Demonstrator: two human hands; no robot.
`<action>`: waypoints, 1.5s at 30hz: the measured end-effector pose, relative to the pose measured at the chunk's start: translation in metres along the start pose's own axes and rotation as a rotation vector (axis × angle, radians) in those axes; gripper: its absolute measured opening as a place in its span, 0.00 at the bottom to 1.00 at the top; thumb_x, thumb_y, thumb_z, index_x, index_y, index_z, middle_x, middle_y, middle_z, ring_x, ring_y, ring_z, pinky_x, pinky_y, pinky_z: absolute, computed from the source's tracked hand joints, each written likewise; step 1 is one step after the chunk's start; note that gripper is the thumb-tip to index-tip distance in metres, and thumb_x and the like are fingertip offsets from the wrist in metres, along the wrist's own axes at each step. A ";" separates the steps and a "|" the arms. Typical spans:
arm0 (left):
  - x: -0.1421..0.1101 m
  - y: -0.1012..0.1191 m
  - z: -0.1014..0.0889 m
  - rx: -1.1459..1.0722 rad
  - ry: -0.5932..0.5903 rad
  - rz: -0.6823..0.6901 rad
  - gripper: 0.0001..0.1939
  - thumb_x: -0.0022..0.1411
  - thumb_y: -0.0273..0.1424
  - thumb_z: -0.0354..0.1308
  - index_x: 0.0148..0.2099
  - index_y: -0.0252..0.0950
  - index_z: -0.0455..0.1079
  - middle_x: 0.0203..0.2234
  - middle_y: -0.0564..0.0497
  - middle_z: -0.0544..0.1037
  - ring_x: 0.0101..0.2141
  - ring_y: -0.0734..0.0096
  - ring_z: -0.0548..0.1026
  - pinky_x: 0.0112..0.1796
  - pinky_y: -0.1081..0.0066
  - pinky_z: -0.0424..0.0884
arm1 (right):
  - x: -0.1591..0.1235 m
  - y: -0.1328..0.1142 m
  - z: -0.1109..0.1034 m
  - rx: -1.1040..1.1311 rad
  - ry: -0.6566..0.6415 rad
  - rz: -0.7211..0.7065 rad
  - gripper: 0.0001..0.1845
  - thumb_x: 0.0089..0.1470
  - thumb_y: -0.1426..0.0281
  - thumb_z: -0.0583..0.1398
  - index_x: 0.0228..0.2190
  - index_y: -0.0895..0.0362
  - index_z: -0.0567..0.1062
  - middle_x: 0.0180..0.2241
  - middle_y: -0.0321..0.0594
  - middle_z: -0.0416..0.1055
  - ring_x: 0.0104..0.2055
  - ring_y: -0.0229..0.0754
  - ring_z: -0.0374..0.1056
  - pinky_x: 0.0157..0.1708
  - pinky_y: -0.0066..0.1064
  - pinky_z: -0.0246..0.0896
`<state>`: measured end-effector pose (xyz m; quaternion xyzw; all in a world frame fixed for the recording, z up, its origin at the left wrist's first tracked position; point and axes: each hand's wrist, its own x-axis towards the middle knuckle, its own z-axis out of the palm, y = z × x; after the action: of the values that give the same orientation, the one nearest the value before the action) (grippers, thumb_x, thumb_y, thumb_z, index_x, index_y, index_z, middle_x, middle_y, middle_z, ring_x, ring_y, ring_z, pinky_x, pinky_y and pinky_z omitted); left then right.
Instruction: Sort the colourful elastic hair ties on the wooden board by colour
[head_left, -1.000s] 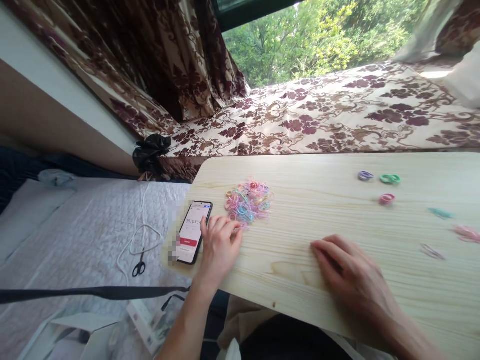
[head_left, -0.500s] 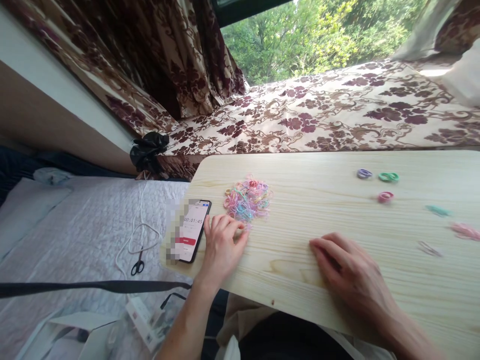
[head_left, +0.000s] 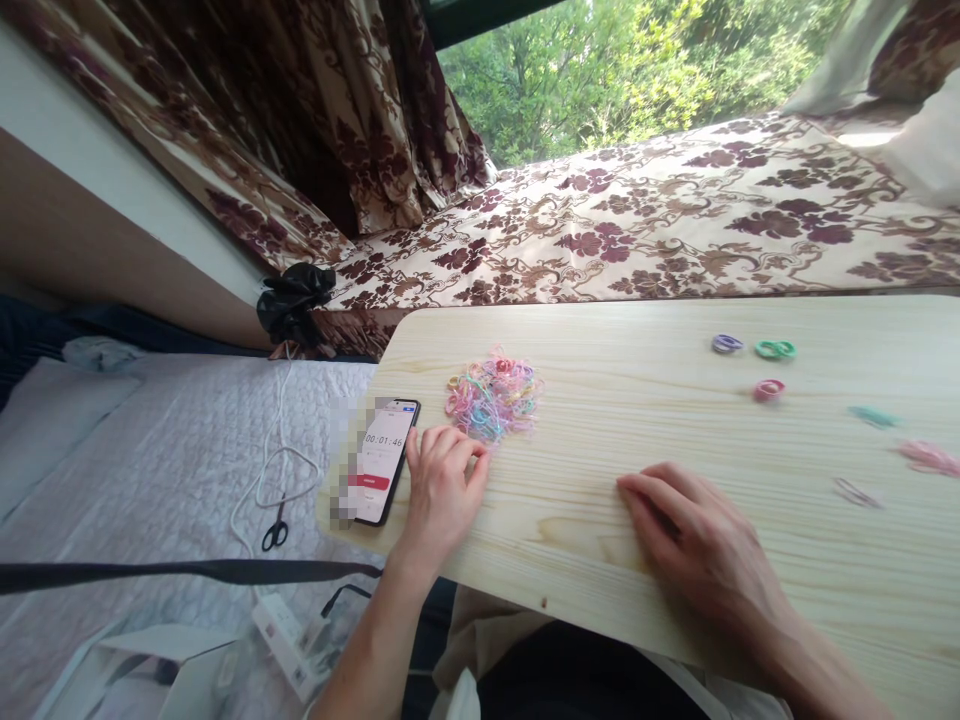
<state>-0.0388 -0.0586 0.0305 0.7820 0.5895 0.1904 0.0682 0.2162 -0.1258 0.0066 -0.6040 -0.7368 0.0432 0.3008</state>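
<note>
A tangled pile of small elastic hair bands [head_left: 495, 395] in pink, purple, yellow and blue lies on the left part of the table. At its near edge is my left hand [head_left: 446, 480], fingers curled with thumb and forefinger drawn together; what lies between the tips, if anything, is hidden. My right hand [head_left: 697, 535] rests on the wood further right, its fingers bent and pressed together, with nothing visible in them. Beyond it lie purple bands [head_left: 727, 344], green bands [head_left: 775, 349], pink bands [head_left: 769, 390], teal bands [head_left: 874, 416], light pink bands [head_left: 928, 457] and pale bands [head_left: 857, 492].
A phone [head_left: 386, 460] showing a running timer lies left of my left hand. The pale wooden table [head_left: 585, 370] borders a floral-covered window seat [head_left: 600, 240]. On the bed at left are scissors [head_left: 275, 533], a white cable [head_left: 259, 490] and a power strip [head_left: 285, 645].
My left hand has shifted very slightly left along the pile's near edge. My right hand stays in place. The phone timer went from 1:45 to 1:46.
</note>
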 end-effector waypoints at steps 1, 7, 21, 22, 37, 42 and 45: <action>0.000 0.000 0.000 -0.003 0.004 0.002 0.06 0.64 0.29 0.56 0.33 0.39 0.70 0.33 0.52 0.77 0.44 0.62 0.70 0.58 0.49 0.52 | 0.000 0.000 0.000 -0.001 0.006 -0.004 0.08 0.61 0.68 0.54 0.36 0.53 0.74 0.33 0.38 0.73 0.34 0.39 0.68 0.35 0.32 0.62; 0.001 0.000 -0.001 -0.008 0.042 0.014 0.08 0.65 0.29 0.54 0.32 0.39 0.70 0.33 0.51 0.78 0.43 0.62 0.71 0.57 0.50 0.53 | 0.001 0.000 -0.001 0.001 0.002 -0.002 0.09 0.61 0.68 0.54 0.36 0.52 0.74 0.34 0.38 0.74 0.34 0.40 0.69 0.36 0.32 0.63; -0.009 -0.008 -0.002 0.036 0.028 0.035 0.10 0.63 0.25 0.54 0.41 0.43 0.75 0.37 0.50 0.76 0.46 0.60 0.70 0.59 0.46 0.51 | 0.003 -0.001 0.001 0.014 0.036 -0.012 0.08 0.60 0.68 0.55 0.35 0.53 0.75 0.33 0.38 0.74 0.33 0.39 0.70 0.35 0.31 0.63; -0.011 -0.007 -0.002 0.039 0.018 0.051 0.11 0.63 0.24 0.54 0.42 0.44 0.75 0.37 0.50 0.75 0.47 0.61 0.70 0.59 0.46 0.50 | 0.003 -0.001 0.000 0.013 0.035 -0.016 0.08 0.60 0.68 0.55 0.35 0.53 0.75 0.33 0.38 0.74 0.33 0.39 0.70 0.35 0.31 0.63; -0.014 -0.005 0.000 0.040 0.013 0.104 0.13 0.63 0.26 0.55 0.47 0.46 0.74 0.39 0.49 0.75 0.49 0.59 0.69 0.60 0.46 0.49 | 0.003 -0.002 0.000 -0.006 0.014 -0.013 0.09 0.61 0.68 0.55 0.35 0.53 0.75 0.33 0.38 0.74 0.34 0.40 0.70 0.35 0.32 0.63; -0.013 -0.004 -0.001 0.026 0.018 0.097 0.06 0.63 0.27 0.56 0.38 0.42 0.74 0.38 0.50 0.74 0.50 0.60 0.68 0.60 0.47 0.49 | 0.002 -0.001 -0.001 -0.008 0.012 -0.022 0.08 0.61 0.68 0.55 0.35 0.53 0.74 0.34 0.38 0.74 0.34 0.40 0.70 0.35 0.32 0.63; -0.014 -0.003 -0.001 0.016 0.032 0.069 0.05 0.63 0.28 0.57 0.34 0.40 0.72 0.37 0.50 0.75 0.49 0.60 0.69 0.59 0.47 0.50 | 0.002 -0.001 -0.001 -0.010 0.010 -0.012 0.08 0.61 0.68 0.55 0.35 0.53 0.75 0.34 0.38 0.74 0.34 0.40 0.70 0.35 0.32 0.63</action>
<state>-0.0456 -0.0712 0.0274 0.7993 0.5647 0.2004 0.0455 0.2151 -0.1243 0.0086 -0.6012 -0.7392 0.0344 0.3016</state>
